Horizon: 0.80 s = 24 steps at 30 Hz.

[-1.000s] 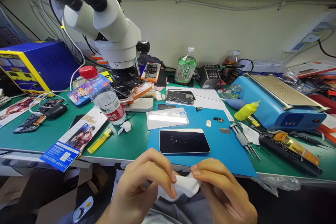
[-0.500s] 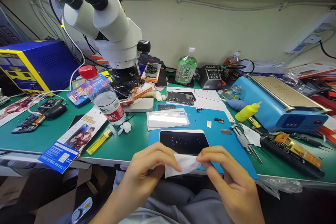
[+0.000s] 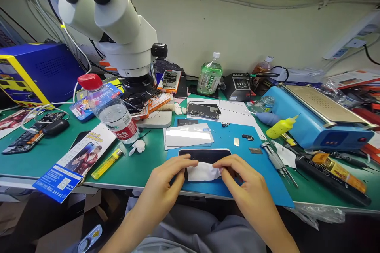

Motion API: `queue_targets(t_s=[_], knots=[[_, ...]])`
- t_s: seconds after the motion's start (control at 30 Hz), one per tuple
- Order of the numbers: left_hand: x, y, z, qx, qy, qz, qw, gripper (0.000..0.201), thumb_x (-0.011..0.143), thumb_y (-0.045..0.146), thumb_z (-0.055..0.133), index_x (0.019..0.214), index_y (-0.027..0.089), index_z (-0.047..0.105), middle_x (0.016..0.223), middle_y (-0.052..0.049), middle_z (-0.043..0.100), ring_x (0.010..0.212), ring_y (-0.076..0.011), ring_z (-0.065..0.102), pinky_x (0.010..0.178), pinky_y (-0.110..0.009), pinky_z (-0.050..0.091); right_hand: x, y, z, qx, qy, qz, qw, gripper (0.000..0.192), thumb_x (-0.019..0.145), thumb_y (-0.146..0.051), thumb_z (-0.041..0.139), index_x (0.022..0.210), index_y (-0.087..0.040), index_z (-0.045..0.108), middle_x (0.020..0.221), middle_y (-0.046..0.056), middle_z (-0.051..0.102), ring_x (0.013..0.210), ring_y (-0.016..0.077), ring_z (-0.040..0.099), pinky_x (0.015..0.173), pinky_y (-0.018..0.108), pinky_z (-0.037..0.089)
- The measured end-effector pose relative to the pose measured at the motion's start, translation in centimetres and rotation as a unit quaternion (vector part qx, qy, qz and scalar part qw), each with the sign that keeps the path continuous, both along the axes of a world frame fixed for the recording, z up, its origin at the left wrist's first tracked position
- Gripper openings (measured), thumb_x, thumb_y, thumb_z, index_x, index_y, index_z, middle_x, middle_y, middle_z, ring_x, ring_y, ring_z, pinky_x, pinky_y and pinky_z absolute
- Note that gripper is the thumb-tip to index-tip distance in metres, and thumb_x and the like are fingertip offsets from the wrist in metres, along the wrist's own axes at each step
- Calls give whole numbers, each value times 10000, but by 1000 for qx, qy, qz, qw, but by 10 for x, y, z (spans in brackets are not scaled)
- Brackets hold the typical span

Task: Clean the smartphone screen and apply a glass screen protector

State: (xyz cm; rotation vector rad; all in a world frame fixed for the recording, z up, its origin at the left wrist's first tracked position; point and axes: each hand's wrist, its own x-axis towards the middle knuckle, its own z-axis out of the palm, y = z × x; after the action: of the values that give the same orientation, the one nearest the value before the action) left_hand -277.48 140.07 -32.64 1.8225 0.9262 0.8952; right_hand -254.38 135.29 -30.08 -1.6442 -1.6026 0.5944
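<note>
A phone (image 3: 204, 155) with a dark screen lies flat on a blue mat (image 3: 237, 174) near the table's front edge. A small white wipe (image 3: 203, 172) is stretched flat over the near half of the screen. My left hand (image 3: 166, 185) pinches the wipe's left edge and my right hand (image 3: 246, 189) pinches its right edge. Both hands rest over the phone. A clear screen protector sheet (image 3: 187, 136) lies just behind the phone.
A white microscope (image 3: 118, 27) looms at the left. A water bottle (image 3: 109, 110), a yellow lighter (image 3: 107, 164) and printed packaging (image 3: 74, 162) lie left of the mat. Tweezers (image 3: 279, 164), a yellow squeeze bottle (image 3: 280, 127) and a blue heating plate (image 3: 320, 120) sit at the right.
Both hands have moved forward from below the table edge onto the phone, and the wipe went from crumpled between the fingers to spread flat on the screen.
</note>
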Motion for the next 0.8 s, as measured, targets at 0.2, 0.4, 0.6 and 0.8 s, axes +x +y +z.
queue_targets(t_s=[0.2,0.4,0.6,0.8], knots=[[-26,-2,8,113,-30,105,988,357,1096,131,450,1225,338,710,1283,34,753,1424,-160,556,1166,-312,434,4,-5,-9,116,-123,-85,982,315,1022,-152,526,1187,-289,757,1223,65,664,1053,193,690,618,271,528],[-32,1,5,129,204,77,967,671,982,320,757,1543,429,406,1495,17,620,1371,-252,516,1120,-419,415,-17,-29,-22,275,-307,85,907,428,987,-27,522,1390,-66,663,1399,152,723,1410,279,575,1198,475,417],[-24,7,-7,115,266,35,957,1029,897,312,849,1635,482,152,1609,4,527,1418,-292,468,1143,-474,369,-41,-32,-37,256,-376,94,885,426,1046,-221,613,1404,5,664,1476,158,690,1434,298,567,1293,478,335],[-21,15,-8,84,267,29,960,1073,914,323,824,1637,554,65,1590,38,540,1401,-290,459,1139,-490,317,-42,-33,-42,245,-403,65,879,439,1079,-272,577,1409,4,664,1490,165,676,1403,308,616,1332,489,275]])
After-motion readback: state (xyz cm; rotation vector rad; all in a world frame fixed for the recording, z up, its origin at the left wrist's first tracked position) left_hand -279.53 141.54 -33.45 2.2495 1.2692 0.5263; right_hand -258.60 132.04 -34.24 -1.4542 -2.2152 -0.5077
